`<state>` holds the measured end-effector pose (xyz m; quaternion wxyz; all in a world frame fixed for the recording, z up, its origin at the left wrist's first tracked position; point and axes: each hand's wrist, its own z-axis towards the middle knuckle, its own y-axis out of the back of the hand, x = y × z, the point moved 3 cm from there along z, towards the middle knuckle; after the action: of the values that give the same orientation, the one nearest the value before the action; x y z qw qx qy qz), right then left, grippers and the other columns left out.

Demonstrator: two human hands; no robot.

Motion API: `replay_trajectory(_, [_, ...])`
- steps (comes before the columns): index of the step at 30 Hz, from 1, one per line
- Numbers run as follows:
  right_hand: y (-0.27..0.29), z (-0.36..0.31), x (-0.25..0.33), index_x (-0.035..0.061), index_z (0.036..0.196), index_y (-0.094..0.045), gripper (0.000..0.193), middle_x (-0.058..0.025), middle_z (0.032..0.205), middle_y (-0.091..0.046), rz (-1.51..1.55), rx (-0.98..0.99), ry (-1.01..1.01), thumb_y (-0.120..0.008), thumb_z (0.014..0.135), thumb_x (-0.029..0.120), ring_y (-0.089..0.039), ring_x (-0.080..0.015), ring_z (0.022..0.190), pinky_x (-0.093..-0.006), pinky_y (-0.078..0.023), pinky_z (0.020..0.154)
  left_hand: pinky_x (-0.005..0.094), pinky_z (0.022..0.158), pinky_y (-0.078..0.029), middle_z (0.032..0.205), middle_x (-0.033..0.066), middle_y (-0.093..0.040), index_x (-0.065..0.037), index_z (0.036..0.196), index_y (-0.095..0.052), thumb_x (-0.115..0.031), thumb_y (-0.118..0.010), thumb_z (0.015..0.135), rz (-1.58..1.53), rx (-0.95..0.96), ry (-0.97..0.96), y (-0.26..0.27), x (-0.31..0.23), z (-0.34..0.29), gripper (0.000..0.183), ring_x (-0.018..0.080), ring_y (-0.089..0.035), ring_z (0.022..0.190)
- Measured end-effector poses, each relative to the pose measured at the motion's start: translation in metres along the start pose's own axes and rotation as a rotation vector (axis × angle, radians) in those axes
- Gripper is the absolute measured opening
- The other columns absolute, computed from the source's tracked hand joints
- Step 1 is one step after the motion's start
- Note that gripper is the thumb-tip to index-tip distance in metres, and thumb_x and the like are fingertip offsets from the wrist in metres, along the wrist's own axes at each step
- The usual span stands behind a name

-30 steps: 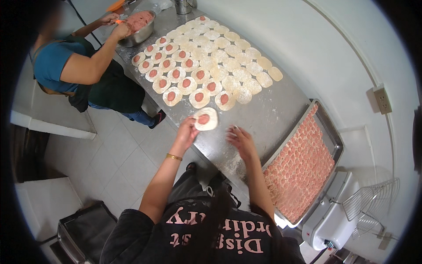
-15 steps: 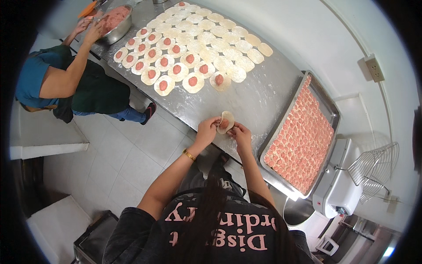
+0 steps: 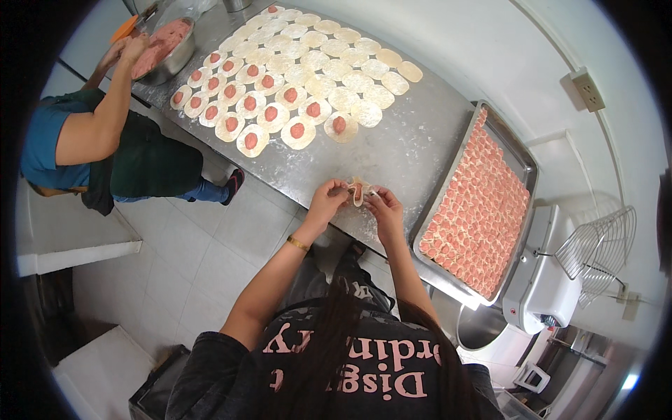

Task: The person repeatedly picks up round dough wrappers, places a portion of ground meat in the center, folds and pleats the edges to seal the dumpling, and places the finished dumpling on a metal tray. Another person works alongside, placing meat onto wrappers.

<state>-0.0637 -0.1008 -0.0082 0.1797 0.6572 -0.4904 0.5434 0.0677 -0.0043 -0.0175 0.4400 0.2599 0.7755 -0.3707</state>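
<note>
Between my hands, just above the near edge of the steel table, is a dumpling, a round wrapper partly folded up around pink meat filling. The fingers of my left hand pinch its left side, while my right hand grips the right side. Farther off lie rows of floured dough wrappers. Those toward the left and near side carry a dab of filling; the others are bare. To the right, a large metal tray holds many closely packed dumplings with pink tops.
A co-worker stands at the left, hands over a steel bowl of pink meat filling. Beyond the tray are a white machine and a wire rack. A wall outlet is at the right.
The wrapper, open and flatter before, is now gathered up at its sides around the filling. My hands stay on it. The co-worker's hands have drawn together over the bowl, and the view has shifted slightly.
</note>
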Motion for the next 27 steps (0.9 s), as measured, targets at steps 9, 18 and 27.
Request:
replay_trajectory(9, [-0.005,-0.010,0.020,-0.0049,0.105,-0.060,0.030,-0.0093,0.103,-0.063,-0.265,0.022,0.136,-0.067,0.076,-0.004,-0.061,-0.0181,0.095,-0.0294,-0.049,0.084,0.0253,0.076,-0.054,0.097,0.0026,-0.058,-0.003,0.100,-0.055,-0.004,-0.057,0.088,-0.341,0.025,0.094,-0.014,-0.004,-0.004,0.012,0.0113,-0.059,0.091])
replay_trajectory(18, [0.007,-0.008,0.023,-0.0002,0.105,-0.063,0.031,-0.0064,0.104,-0.063,-0.398,0.033,0.229,-0.064,0.075,-0.008,-0.059,-0.0124,0.093,-0.0245,-0.049,0.078,0.0269,0.077,-0.054,0.103,0.0046,-0.059,0.000,0.107,-0.056,-0.004,-0.060,0.086,-0.300,0.023,0.087,-0.024,-0.007,-0.002,0.022,0.0125,-0.059,0.094])
replay_trajectory(27, [0.017,-0.008,0.019,-0.0007,0.109,-0.060,0.040,-0.0094,0.104,-0.064,-0.504,0.063,0.254,-0.061,0.070,-0.010,-0.063,-0.0164,0.091,-0.0292,-0.053,0.079,0.0261,0.078,-0.052,0.103,0.0072,-0.061,0.001,0.086,-0.057,0.008,-0.065,0.074,0.440,0.038,-0.343,-0.017,0.002,0.001,0.016,0.0155,-0.061,0.088])
